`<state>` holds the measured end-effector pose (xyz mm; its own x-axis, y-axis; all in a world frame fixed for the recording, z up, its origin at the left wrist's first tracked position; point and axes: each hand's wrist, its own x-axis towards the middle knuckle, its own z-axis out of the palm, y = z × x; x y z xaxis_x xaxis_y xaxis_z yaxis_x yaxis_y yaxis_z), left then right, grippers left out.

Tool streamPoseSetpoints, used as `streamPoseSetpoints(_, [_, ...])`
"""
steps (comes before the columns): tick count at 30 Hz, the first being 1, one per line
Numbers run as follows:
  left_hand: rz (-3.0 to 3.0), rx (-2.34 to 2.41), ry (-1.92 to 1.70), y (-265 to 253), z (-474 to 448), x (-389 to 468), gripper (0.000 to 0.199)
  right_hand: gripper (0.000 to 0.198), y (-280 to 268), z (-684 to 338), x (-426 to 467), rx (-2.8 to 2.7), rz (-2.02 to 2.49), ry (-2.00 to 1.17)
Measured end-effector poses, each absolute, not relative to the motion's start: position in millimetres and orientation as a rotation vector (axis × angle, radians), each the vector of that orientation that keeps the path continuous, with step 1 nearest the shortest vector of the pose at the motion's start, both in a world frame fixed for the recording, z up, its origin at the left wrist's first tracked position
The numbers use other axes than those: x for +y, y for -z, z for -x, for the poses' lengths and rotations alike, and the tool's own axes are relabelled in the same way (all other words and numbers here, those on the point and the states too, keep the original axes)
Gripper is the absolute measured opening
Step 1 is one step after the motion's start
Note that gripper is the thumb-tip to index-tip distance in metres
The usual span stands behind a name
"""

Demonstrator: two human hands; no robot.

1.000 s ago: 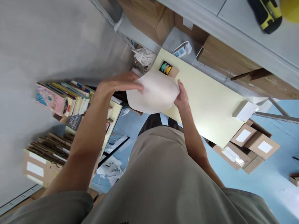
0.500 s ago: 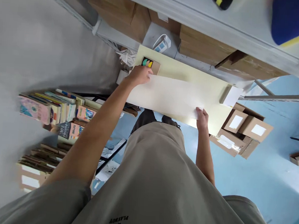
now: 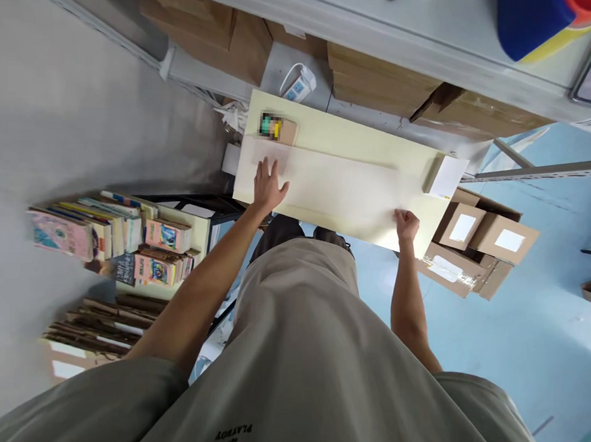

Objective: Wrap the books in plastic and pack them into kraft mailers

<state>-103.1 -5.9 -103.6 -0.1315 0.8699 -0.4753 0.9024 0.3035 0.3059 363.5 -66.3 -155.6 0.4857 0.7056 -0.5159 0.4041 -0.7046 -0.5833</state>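
Observation:
A long white sheet of paper (image 3: 338, 180) lies along the front part of a pale yellow tabletop (image 3: 351, 132). My left hand (image 3: 269, 187) rests on the sheet's left part with its fingers stretched out. At the opposite end, my right hand (image 3: 406, 226) is closed, thumb and fingers pinching the sheet's near right corner. Just beyond the sheet's left end is a small brown block-like item (image 3: 287, 132) with a pixelated coloured face. A white box or stack of paper (image 3: 447, 177) sits at the table's right end.
Over the far side runs a grey shelf (image 3: 425, 59), with cardboard boxes (image 3: 379, 83) and a white power strip (image 3: 300, 86) beneath. Books (image 3: 87, 225) stand at left on a rack. Open cartons (image 3: 474, 238) are on the blue floor at right.
My left hand has let go of the sheet's left end, moved nearer to me and spread its fingers over the paper. The sheet now lies flatter. My right hand stays at its corner.

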Motion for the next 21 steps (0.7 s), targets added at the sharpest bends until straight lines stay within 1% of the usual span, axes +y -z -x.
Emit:
streamPoseSetpoints(2, [-1.519, 1.967, 0.202, 112, 120, -24, 0.101, 0.028, 157, -368, -64, -1.035, 2.477, -1.014])
streamPoseSetpoints(4, [-1.504, 1.908, 0.293, 119, 132, -35, 0.101, 0.028, 158, -369, -64, -1.054, 2.544, -0.981])
streamPoseSetpoints(6, [-1.504, 1.859, 0.351, 125, 138, -39, 0.100, 0.021, 159, -367, -64, -1.027, 2.591, -0.962])
streamPoseSetpoints(8, [-1.507, 1.833, 0.379, 129, 138, -41, 0.098, 0.008, 159, -362, -65, -1.002, 2.643, -0.914])
streamPoseSetpoints(9, [-1.509, 1.826, 0.386, 130, 138, -41, 0.098, 0.009, 158, -357, -66, -1.010, 2.666, -0.853])
streamPoseSetpoints(11, [-1.515, 1.822, 0.386, 132, 137, -42, 0.095, 0.027, 156, -343, -68, -1.099, 2.674, -0.711])
streamPoseSetpoints(13, [-1.523, 1.823, 0.380, 134, 137, -42, 0.090, 0.038, 152, -321, -70, -1.256, 2.612, -0.667])
streamPoseSetpoints(14, [-1.526, 1.826, 0.373, 135, 138, -42, 0.088, 0.037, 150, -307, -70, -1.336, 2.559, -0.712])
streamPoseSetpoints(17, [-1.536, 1.823, 0.337, 137, 144, -42, 0.083, 0.026, 146, -256, -68, -1.508, 2.367, -0.980])
streamPoseSetpoints(21, [-1.573, 1.781, 0.277, 138, 158, -39, 0.077, 0.014, 142, -186, -56, -1.588, 2.246, -1.217])
